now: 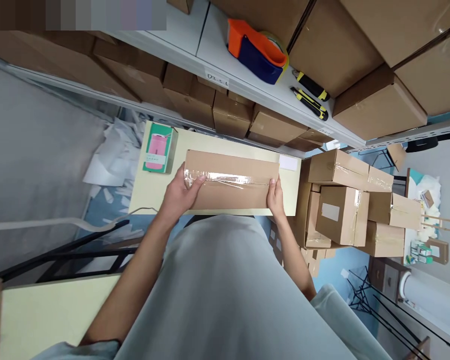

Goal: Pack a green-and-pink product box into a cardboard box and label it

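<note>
A long cardboard box point(232, 197) sits between my two hands over the pale yellow table point(217, 137). Clear shiny tape runs along the middle of its upper face. My left hand point(180, 192) grips the box's left end, thumb lying on the tape. At the other end my right hand point(275, 197) holds the right edge, with the thumb on top and the fingers hidden behind the side. Whether the box rests on the table or is lifted slightly, I cannot tell. Near my left hand stands a green box with a pink picture point(158, 150).
A white label point(288, 162) lies at the table's right end. On the shelf point(210, 65) above are an orange and blue tape dispenser point(257, 52) and two yellow-black utility knives point(311, 95). Stacked cartons point(341, 215) stand to the right. Crumpled white paper point(112, 155) is at left.
</note>
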`<action>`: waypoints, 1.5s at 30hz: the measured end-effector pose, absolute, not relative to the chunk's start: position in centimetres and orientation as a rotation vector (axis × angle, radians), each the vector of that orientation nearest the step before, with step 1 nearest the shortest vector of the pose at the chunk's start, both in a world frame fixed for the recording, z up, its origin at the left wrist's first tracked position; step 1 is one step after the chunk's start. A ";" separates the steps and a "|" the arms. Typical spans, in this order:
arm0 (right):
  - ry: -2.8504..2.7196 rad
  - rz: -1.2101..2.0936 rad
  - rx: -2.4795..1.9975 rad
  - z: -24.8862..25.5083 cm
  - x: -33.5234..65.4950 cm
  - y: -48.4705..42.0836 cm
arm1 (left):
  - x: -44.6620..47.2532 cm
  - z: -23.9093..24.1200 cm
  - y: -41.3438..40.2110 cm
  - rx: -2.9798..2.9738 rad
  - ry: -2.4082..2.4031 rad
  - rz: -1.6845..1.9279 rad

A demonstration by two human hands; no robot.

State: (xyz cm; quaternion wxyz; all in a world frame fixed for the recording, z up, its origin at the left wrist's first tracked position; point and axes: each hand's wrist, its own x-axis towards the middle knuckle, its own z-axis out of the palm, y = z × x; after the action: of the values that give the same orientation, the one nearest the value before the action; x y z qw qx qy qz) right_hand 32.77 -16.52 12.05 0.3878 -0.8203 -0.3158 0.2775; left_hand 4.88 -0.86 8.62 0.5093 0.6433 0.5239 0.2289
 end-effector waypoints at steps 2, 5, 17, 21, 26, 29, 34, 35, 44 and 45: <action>-0.850 0.721 -2.028 12.2 32.8 -16.4 | 5.1 9.0 -0.8 1.549 1.288 0.507; -0.862 0.715 -1.988 12.4 32.8 -16.2 | 5.2 9.1 -0.7 1.553 1.290 0.473; -0.698 0.502 -2.209 13.0 32.9 -18.1 | 3.0 9.2 -0.3 1.485 1.492 0.580; -0.809 0.583 -2.145 13.6 32.0 -18.3 | 3.0 10.1 -0.9 1.555 1.496 0.497; -0.851 0.572 -2.153 15.2 31.7 -19.0 | 2.2 11.6 -0.8 1.619 1.519 0.591; -0.861 0.565 -2.063 16.1 32.1 -20.0 | 1.1 11.6 -0.2 1.541 1.423 0.690; -0.732 0.626 -1.998 13.9 32.3 -21.9 | 0.9 8.3 -0.5 1.127 1.286 0.719; -0.694 0.664 -1.993 13.0 32.3 -22.3 | 1.2 7.4 -0.8 1.046 1.309 0.707; -0.388 0.986 -2.044 6.0 32.3 -25.4 | 1.4 1.4 -4.1 0.846 1.420 0.437; -0.387 0.987 -2.047 5.8 32.8 -25.4 | 1.2 0.9 -3.9 0.863 1.420 0.400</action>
State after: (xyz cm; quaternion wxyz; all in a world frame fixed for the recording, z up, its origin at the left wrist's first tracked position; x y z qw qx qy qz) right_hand 32.81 -25.36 5.80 0.4059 -0.8115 -0.1534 0.3913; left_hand 1.19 -3.89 0.94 0.6566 0.3811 0.6265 0.1765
